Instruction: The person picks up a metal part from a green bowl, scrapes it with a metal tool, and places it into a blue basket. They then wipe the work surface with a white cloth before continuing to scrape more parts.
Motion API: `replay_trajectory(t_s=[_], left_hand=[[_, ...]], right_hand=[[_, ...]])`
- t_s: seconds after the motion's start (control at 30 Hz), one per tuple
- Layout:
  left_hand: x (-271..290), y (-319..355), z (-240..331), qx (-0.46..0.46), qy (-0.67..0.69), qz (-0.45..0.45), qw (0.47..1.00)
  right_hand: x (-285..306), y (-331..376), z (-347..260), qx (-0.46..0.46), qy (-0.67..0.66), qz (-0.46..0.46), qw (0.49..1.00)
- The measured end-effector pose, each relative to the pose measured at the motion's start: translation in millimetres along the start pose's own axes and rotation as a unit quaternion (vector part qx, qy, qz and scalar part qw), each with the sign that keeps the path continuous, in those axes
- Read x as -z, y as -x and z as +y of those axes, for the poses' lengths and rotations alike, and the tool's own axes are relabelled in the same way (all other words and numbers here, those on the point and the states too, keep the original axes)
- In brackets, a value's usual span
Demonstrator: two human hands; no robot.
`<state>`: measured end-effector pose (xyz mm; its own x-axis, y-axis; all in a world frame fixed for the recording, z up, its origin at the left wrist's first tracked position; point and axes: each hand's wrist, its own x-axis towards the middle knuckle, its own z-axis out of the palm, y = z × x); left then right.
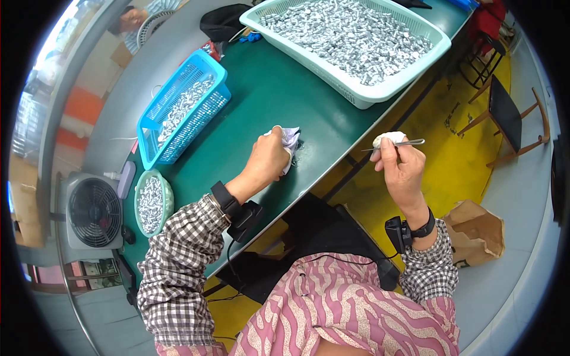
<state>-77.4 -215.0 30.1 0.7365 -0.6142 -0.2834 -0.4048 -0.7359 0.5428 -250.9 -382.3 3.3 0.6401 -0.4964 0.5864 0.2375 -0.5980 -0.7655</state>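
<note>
My left hand [265,159] is closed around a crumpled pale cloth [290,140], pressed down on the green tabletop [255,89]. My right hand [405,172] is raised beyond the table's edge, its fingers pinching a thin pointed metal tool [417,142] together with a white wad [389,137]. Whether the wad is wrapped around the tool or only held against it, I cannot tell. Past my left hand stands a blue plastic basket [196,124] partly filled with small silvery metal parts. A small pale green basket [168,199] of similar parts sits beside my left forearm.
A large pale green tray [380,93] heaped with silvery parts occupies the far end. A fan [95,210] stands at left, a black bag [222,22] at the back. On the right are a chair [504,113] and an open paper bag [478,228]. Another person [133,21] sits far left.
</note>
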Motion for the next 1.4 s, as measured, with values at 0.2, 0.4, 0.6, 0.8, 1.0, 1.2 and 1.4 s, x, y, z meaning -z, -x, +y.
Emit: replay_trajectory(t_s=[0.2,0.4,0.6,0.8,1.0,1.2,1.4], left_hand=[[-21.6,-8.6,13.3,-0.032,0.008,0.007,0.999],[-55.1,-12.9,55.9,-0.128,-0.02,-0.003,0.992],[-110.6,-25.9,102.4,-0.264,-0.027,-0.011,0.964],[-174.5,-44.4,117.1,-0.279,-0.111,-0.061,0.952],[-188.0,-52.4,114.3,-0.265,0.009,-0.114,0.958],[-225.4,-64.9,88.0,-0.176,0.252,-0.308,0.9],[-255.8,-62.0,71.6,-0.3,0.047,-0.113,0.946]], right_hand=[[16.9,3.3,-0.2,0.015,0.0,0.031,0.999],[38.1,9.8,3.5,0.017,0.013,0.059,0.998],[65.2,15.9,2.6,0.024,0.022,0.108,0.994],[79.9,20.6,4.8,0.05,0.063,0.139,0.987],[84.4,26.5,12.7,0.039,0.068,0.129,0.989],[87.3,31.6,25.2,0.042,0.107,0.123,0.986],[85.3,32.6,29.2,0.005,0.088,0.124,0.988]])
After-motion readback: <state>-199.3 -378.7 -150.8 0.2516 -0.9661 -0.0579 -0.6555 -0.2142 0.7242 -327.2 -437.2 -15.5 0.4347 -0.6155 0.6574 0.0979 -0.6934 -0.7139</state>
